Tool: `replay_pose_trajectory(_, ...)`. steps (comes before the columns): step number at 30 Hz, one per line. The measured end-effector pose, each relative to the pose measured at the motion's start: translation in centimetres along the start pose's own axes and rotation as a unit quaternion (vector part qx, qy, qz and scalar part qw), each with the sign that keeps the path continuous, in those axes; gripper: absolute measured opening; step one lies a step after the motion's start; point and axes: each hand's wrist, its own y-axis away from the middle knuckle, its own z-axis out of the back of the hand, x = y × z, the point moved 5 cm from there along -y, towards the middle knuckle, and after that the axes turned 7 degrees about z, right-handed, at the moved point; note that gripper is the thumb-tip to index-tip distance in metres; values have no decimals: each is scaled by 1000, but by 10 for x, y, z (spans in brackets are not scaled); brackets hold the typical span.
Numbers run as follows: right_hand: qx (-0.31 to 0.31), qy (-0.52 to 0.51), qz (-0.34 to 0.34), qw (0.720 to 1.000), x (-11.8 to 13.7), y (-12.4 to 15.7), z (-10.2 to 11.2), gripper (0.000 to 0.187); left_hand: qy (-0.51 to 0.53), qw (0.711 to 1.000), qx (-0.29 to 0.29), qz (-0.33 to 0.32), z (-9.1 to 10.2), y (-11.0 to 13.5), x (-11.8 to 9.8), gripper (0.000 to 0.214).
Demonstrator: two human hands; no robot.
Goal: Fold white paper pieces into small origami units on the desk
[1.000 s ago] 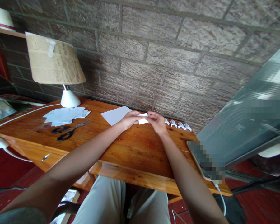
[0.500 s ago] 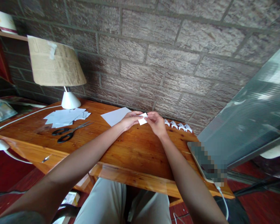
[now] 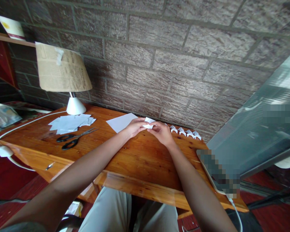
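My left hand (image 3: pixel 134 126) and my right hand (image 3: pixel 162 132) meet over the far middle of the wooden table (image 3: pixel 140 161). Both pinch a small white folded paper piece (image 3: pixel 149 123) between their fingertips, low over the tabletop. A flat white paper sheet (image 3: pixel 120 122) lies just left of my left hand. Beyond my right hand, a row of several small folded white paper pieces (image 3: pixel 185 132) lines the table's far edge by the brick wall.
Black-handled scissors (image 3: pixel 73 141) lie left of centre, with a pile of cut white papers (image 3: pixel 71 123) behind them. A lamp (image 3: pixel 62 74) stands at the back left, its white cord (image 3: pixel 12 135) running off the left edge. A blurred phone (image 3: pixel 218 175) rests at the right corner.
The folded paper has been turned and lowered closer to the table between my fingers. The view has shifted slightly; both hands stay together in the same place.
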Motion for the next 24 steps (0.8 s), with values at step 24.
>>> replay_pose_trajectory(24, -105, -5, -63, 993, -8, -1, 11, 41, -44, 996, 60, -43, -13, 6, -5, 40)
